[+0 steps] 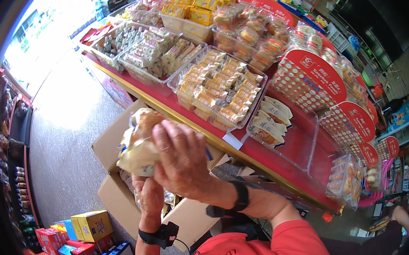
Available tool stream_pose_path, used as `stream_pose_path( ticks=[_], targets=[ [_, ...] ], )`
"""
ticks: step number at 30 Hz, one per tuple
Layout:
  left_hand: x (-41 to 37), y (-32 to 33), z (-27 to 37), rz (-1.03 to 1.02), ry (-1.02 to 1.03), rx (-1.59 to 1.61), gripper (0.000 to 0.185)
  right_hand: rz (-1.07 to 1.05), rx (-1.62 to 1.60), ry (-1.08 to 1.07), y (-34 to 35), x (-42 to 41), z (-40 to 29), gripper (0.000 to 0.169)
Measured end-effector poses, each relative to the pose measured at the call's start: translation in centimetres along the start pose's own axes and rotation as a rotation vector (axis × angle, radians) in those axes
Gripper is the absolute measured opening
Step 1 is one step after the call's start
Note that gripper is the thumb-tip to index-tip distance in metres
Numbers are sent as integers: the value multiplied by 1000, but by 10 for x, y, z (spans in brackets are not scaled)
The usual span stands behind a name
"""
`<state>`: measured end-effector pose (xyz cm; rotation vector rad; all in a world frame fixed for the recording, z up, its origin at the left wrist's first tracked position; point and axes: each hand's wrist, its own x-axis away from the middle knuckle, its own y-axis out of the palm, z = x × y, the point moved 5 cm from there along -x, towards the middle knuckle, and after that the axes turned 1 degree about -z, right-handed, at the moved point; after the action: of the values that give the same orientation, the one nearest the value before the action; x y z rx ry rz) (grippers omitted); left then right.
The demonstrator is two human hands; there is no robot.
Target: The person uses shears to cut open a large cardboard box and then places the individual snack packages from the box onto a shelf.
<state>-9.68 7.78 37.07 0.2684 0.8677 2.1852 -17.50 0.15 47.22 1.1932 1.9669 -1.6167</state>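
Both of my hands are on packaged bread (139, 155) in cream-coloured wrappers, held up above an open cardboard box (118, 197). My right hand (181, 157) lies along the near side of the wrapping with its fingers spread over it. From below, my left hand (149, 197) grips the packaging, its fingers mostly hidden. Whether it is one pack or several pressed together, I cannot tell. More cream packets (168, 201) show inside the box, partly covered by my wrists. Similar bread packets (268, 123) lie in a clear divided tray (308, 166) on the red display table (249, 152).
Along the table stand clear bins of wrapped snacks, including a bin of small yellow-and-white packs (219, 87). Red-topped spotted display boxes (309, 79) line its far side. Colourful cartons (90, 226) sit on the floor at lower left. Another person's arm (401, 218) shows at lower right.
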Motion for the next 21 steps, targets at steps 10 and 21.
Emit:
stream_pose_path(
  ticks=[10,21],
  targets=[
    [7,91,-59,-113,-210,-7,55,-195,-89,256,-75,8,98,58],
    [-20,200,-142,-116,-500,159,49,-658,-851,701,-135,20,243,46]
  ],
)
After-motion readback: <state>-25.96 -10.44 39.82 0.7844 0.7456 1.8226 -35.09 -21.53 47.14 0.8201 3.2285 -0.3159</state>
